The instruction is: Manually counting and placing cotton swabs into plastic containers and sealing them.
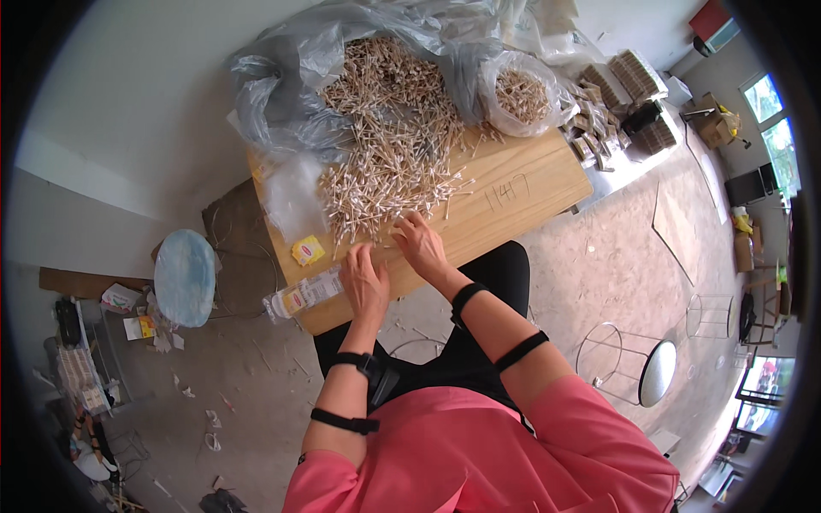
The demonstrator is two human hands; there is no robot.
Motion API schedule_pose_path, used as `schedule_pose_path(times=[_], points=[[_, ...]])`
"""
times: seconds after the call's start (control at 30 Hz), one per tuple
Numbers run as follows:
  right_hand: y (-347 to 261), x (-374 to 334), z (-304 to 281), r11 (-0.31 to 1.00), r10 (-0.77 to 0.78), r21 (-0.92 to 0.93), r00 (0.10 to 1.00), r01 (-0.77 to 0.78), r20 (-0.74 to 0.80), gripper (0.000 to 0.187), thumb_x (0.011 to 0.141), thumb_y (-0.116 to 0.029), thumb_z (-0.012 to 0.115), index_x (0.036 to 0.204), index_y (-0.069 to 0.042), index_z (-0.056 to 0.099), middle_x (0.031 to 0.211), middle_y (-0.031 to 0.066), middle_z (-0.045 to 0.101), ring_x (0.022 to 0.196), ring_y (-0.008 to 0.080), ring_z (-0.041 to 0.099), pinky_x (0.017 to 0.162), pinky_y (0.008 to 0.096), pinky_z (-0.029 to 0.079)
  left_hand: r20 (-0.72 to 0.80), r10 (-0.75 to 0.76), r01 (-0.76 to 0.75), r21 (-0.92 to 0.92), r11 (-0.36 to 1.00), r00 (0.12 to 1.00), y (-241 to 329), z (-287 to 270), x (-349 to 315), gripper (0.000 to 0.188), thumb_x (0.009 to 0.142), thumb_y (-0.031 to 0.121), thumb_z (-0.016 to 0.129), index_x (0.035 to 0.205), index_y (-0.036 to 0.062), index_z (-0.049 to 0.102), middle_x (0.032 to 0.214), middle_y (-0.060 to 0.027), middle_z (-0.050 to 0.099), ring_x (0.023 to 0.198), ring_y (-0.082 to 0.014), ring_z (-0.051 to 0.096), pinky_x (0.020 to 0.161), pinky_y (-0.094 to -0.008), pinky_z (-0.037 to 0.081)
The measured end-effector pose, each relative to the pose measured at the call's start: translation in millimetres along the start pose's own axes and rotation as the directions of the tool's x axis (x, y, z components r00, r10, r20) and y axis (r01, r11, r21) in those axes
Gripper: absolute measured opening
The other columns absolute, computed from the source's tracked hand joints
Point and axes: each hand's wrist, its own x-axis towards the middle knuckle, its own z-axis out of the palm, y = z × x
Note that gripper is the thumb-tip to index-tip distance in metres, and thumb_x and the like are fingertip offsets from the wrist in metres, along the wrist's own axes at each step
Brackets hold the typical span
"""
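Note:
A big heap of wooden-stemmed cotton swabs [389, 137] covers the far half of a small wooden table [513, 197]. My left hand [366, 282] rests on the table near its front edge, fingers curled over a few swabs at the heap's near fringe. My right hand [419, 242] lies just right of it, fingertips touching the nearest swabs. Whether either hand grips any swabs is hidden by the fingers. A small clear packet of swabs [301, 294] lies at the table's front left corner, beside my left hand.
Crumpled clear plastic bags [282, 94] sit behind the heap, one bag [522, 94] holding more swabs. A yellow packet [308, 250] lies on the table's left. Packed boxes [624, 85] are stacked far right. A round blue stool [184, 278] stands left, a wire stool [637, 368] right.

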Motion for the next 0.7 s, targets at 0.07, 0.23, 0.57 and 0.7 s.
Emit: schedule_pose_path(times=[0.07, 0.23, 0.57, 0.7], points=[[-11, 15, 7, 0.999, 0.031, -0.023, 1.000, -0.031, -0.001, 0.024, 0.085, -0.014, 0.067, 0.107, -0.007, 0.060, 0.108, 0.0134, 0.055, 0.091, 0.0361, 0.063, 0.073, 0.0459, 0.053, -0.099, -0.221, 0.216, -0.059, 0.975, 0.970, -1, 7, 25, 0.048, 0.084, 0.012, 0.068, 0.128, 0.0085, 0.052, 0.132, -0.0112, 0.050, 0.117, -0.0322, 0.050, 0.096, -0.0468, 0.042], [10, 20, -5, 0.976, 0.157, -0.149, 0.987, -0.158, -0.014, 0.052, 0.081, -0.009, 0.067, 0.131, -0.013, 0.051, 0.143, 0.0150, 0.041, 0.106, 0.0396, 0.061, 0.085, 0.0457, 0.053, 0.069, 0.035, -0.043, 0.120, 0.992, 0.997, -6, 3, 69, 0.042, 0.083, 0.007, 0.067, 0.124, 0.0118, 0.056, 0.137, -0.0079, 0.049, 0.117, -0.0312, 0.050, 0.096, -0.0453, 0.044], [64, 23, -32, 0.954, -0.155, -0.254, 0.987, 0.162, 0.049, 0.040, 0.085, -0.002, 0.057, 0.125, -0.009, 0.059, 0.149, 0.0161, 0.040, 0.122, 0.0389, 0.054, 0.091, 0.0453, 0.051, 0.187, 0.252, -0.268, 0.066, 0.961, 0.949, -38, 1, 56, 0.029, 0.077, 0.004, 0.070, 0.105, 0.0075, 0.063, 0.121, -0.0043, 0.057, 0.116, -0.0289, 0.049, 0.103, -0.0442, 0.039], [45, 18, -30, 0.934, -0.152, -0.335, 0.986, 0.122, -0.067, 0.041, 0.082, -0.005, 0.059, 0.123, -0.009, 0.061, 0.143, 0.0095, 0.047, 0.115, 0.0342, 0.056, 0.091, 0.0423, 0.050, 0.105, 0.258, -0.271, 0.126, 0.954, 0.960, -37, -21, 38, 0.030, 0.078, 0.006, 0.070, 0.107, 0.0089, 0.063, 0.120, -0.0038, 0.057, 0.118, -0.0281, 0.048, 0.105, -0.0453, 0.035]])
